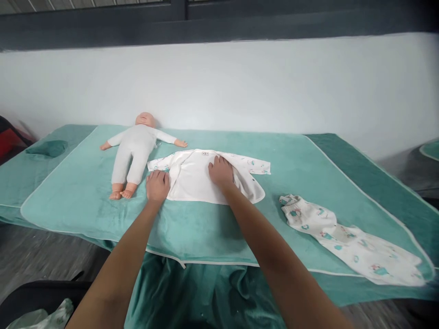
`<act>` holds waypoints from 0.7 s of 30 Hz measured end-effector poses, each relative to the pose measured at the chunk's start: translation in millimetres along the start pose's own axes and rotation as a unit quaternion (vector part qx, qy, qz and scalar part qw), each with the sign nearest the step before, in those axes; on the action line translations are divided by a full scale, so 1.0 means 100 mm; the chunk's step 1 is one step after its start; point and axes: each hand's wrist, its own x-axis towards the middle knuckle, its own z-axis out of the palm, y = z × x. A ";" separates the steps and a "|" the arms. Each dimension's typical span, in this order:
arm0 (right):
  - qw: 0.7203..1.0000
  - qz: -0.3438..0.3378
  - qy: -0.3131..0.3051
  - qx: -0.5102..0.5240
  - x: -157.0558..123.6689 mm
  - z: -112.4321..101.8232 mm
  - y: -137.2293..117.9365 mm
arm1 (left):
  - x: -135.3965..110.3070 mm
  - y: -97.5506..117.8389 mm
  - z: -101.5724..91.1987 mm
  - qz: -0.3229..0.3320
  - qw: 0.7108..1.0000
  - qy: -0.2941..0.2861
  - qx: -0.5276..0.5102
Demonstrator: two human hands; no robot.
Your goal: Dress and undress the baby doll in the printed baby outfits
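A small white baby jacket (192, 178) with printed sleeves lies spread open, lining up, on a teal towel (85, 196). My left hand (157, 185) rests flat on its left edge, fingers stretched out. My right hand (221, 171) presses flat on the jacket's right half, fingers spread toward the collar. A baby doll (132, 151) in a white bodysuit lies on its back just left of the jacket, head toward the wall. Printed baby trousers (346, 240) lie crumpled to the right, apart from both hands.
The towel covers a table set against a white wall (240, 87). A folded dark teal cloth (48, 147) sits at the far left. A darker teal sheet (373, 173) shows at the right. Pale fabric (44, 317) lies at the bottom left corner.
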 end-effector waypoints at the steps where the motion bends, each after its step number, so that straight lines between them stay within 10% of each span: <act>1: 1.000 0.010 -0.002 0.002 0.00 0.00 0.00 | 0.00 0.00 0.00 0.000 1.000 0.002 0.000; 14: 0.999 0.039 -0.009 0.000 0.01 0.01 -0.01 | 0.00 0.01 0.01 -0.004 1.000 0.001 -0.006; 21: 0.986 -0.160 -0.040 0.024 -0.03 -0.02 -0.04 | -0.01 0.01 0.05 -0.004 1.000 0.002 0.002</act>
